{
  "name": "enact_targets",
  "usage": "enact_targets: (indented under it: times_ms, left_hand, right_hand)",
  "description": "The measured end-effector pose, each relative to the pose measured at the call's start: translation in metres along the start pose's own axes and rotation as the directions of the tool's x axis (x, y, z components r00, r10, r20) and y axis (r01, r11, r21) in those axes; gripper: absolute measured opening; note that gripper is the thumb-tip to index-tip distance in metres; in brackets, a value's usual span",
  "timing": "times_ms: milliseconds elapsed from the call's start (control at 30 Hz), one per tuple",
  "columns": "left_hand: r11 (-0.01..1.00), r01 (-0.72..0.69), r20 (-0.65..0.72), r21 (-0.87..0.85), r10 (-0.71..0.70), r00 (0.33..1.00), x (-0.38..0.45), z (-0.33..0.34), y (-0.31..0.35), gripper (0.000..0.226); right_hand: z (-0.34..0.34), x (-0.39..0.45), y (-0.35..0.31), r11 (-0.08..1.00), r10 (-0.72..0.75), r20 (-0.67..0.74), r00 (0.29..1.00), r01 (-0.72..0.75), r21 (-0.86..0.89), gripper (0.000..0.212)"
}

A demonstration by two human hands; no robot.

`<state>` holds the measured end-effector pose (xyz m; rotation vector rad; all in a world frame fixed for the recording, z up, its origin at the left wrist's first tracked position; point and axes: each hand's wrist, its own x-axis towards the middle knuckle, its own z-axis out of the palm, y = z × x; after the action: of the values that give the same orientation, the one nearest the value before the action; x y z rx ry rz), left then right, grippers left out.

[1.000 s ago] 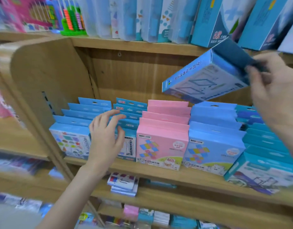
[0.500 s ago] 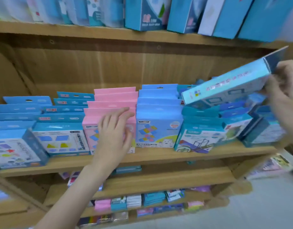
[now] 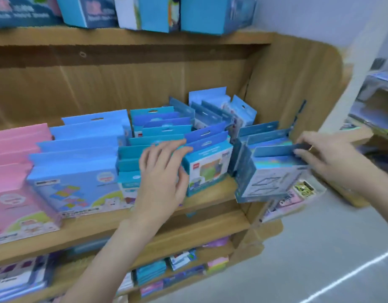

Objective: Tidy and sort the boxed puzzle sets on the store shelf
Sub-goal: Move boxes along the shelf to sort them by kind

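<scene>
Boxes of puzzle sets stand in rows on the wooden shelf (image 3: 127, 224), and the head view shows both hands at the right end of it. The right hand (image 3: 333, 162) pinches the hang tab of a pale blue box (image 3: 269, 178), which stands at the shelf's right edge with its lower corner overhanging the board. To seat it well, I judge it should be slid back and squared against the blue row behind it before the fingers let go. The left hand (image 3: 164, 176), fingers loosely spread and curved, rests on the teal boxes (image 3: 132, 162) and touches the box with a green picture (image 3: 207, 169) (steadying, it seems). Everything is thin printed card, flat and rectangular with punched tabs; the pink boxes (image 3: 16, 171) sit far left.
</scene>
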<state>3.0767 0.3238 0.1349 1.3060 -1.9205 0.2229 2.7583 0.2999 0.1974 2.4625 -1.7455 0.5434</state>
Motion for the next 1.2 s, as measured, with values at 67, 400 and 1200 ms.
enact_targets:
  times_ms: [67, 400, 1200]
  left_hand:
    - [0.993, 0.049, 0.031, 0.108, -0.052, 0.998, 0.011, 0.015, 0.017, 0.031]
    - [0.953, -0.038, 0.127, 0.302, 0.0, 0.992, 0.039, 0.051, 0.06, 0.027]
    - [0.981, 0.189, 0.054, 0.05, -0.192, 0.98, 0.03, 0.002, -0.01, 0.036]
  right_hand:
    - [0.013, 0.006, 0.018, 0.996, -0.059, -0.07, 0.996, 0.054, -0.066, 0.004]
    - [0.068, 0.037, 0.034, 0.91, -0.258, -0.349, 0.901, 0.105, -0.402, 0.013]
    - [0.087, 0.059, -0.039, 0.91, -0.411, -0.149, 0.899, 0.397, -0.116, 0.072]
